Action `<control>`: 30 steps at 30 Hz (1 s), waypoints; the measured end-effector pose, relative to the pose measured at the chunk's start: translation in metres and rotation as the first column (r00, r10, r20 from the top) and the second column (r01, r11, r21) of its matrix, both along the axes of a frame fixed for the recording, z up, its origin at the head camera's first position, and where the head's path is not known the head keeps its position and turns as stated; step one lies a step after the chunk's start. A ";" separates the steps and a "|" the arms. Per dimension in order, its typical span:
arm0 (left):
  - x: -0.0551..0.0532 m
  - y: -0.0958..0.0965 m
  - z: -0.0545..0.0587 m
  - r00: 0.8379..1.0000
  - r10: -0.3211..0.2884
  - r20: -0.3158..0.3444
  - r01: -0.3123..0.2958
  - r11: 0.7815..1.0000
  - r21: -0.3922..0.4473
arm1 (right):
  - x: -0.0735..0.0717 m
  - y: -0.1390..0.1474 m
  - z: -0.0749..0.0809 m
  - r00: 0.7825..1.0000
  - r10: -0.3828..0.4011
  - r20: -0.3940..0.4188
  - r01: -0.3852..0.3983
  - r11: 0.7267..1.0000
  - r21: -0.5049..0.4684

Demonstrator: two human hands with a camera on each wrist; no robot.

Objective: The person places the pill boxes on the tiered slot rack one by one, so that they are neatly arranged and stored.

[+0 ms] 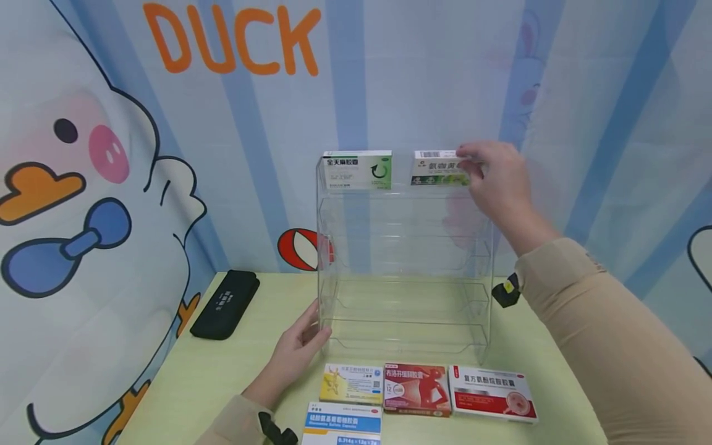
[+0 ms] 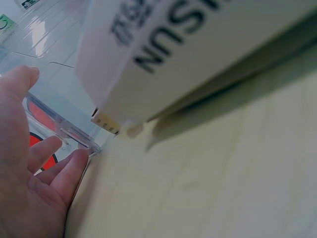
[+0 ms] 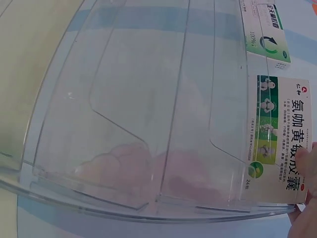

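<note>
My right hand (image 1: pixel 495 176) pinches the right end of a white and green medicine box (image 1: pixel 436 168), its thumb on the printed front. That box stands at the top tier of a clear acrylic display rack (image 1: pixel 403 247), toward the right. To its left on the same tier is another white and green medicine box (image 1: pixel 357 170). Down at the rack's lower left side, my left hand (image 1: pixel 295 346) rests against the side panel with loose fingers. In the left wrist view, the left hand (image 2: pixel 37 173) has its thumb spread apart from the fingers beside the panel.
In front of the rack lie a yellow and white box (image 1: pixel 350 383), a red box (image 1: pixel 417 389), a white and red box (image 1: pixel 492 394) and a blue and white box (image 1: pixel 342 426). A black case (image 1: pixel 225 305) lies left on the table (image 1: pixel 267 293). A printed curtain (image 1: pixel 423 74) hangs behind.
</note>
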State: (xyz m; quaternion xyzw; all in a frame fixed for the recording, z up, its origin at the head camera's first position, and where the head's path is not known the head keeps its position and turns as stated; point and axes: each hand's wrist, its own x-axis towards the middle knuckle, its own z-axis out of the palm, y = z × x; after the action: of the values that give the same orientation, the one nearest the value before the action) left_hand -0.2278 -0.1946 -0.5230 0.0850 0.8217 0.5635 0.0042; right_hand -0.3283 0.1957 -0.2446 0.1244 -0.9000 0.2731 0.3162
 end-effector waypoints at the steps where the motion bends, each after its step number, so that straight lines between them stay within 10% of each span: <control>1: 0.000 0.000 0.000 1.000 0.000 -0.002 0.000 1.000 0.001 | 0.000 0.000 -0.001 1.000 0.000 -0.003 0.000 1.000 0.001; 30: -0.001 0.000 -0.001 1.000 -0.008 -0.020 0.008 1.000 0.001 | 0.025 -0.005 -0.031 0.969 0.036 -0.244 -0.084 0.978 -0.189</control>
State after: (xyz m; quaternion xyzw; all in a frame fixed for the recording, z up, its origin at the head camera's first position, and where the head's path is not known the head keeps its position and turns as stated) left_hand -0.2287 -0.1942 -0.5243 0.0938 0.8212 0.5629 -0.0019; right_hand -0.3031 0.1911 -0.2759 0.1519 -0.8193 0.3537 0.4249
